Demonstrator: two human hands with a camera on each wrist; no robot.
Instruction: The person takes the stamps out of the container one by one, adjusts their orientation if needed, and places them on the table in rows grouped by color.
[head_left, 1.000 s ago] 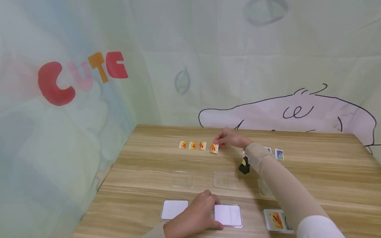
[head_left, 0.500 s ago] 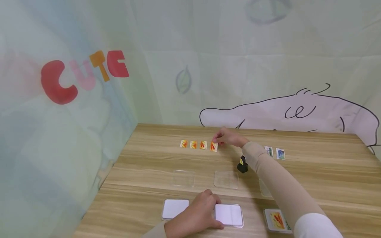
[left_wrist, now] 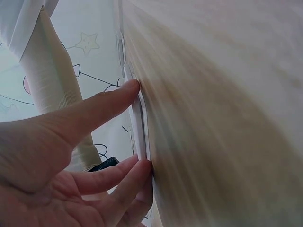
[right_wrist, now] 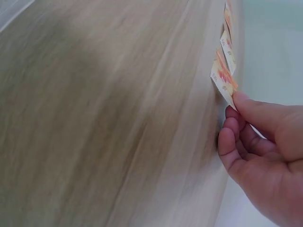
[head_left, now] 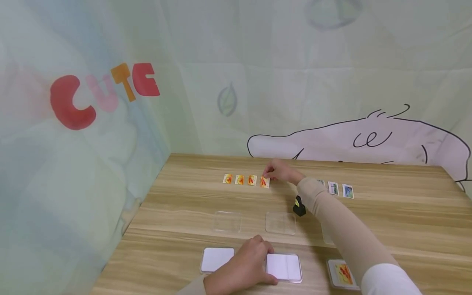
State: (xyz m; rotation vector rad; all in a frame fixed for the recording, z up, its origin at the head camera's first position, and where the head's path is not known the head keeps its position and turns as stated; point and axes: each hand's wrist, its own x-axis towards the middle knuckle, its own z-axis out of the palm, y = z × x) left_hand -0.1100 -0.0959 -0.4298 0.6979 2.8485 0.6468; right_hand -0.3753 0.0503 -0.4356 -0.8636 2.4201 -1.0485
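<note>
The bench [head_left: 166, 221] fills the lower half of the head view; a printed backdrop [head_left: 276, 82] stands behind it. Three orange stamps [head_left: 239, 180] lie in a row left of the right hand [head_left: 281, 170]. Blue-green stamps [head_left: 333, 188] lie to its right. A small black object [head_left: 299, 206] with a yellow patch sits just beside the right sleeve [head_left: 343, 221]. Two transparent trays [head_left: 280, 223] lie at mid-frame; a second white case [head_left: 217, 259] lies at lower centre, left of the left hand [head_left: 247, 262]. The sleeve crosses the right side of the bench, above the stamp case [head_left: 343, 273] at lower right.

The right grip pinches the fourth stamp [head_left: 265, 182] by one edge between thumb and fingers, at the right end of the orange row; the body of the stamp extends leftward from the fingertips. The left grip holds the white case [head_left: 284, 267] at its left end, thumb on the near edge and fingers on the far edge.

The sleeve conceals part of a third tray [head_left: 326, 233], the right part of the stamp case and part of the blue-green row. Whether the fourth stamp touches the bench cannot be determined. Its fine print is illegible.
</note>
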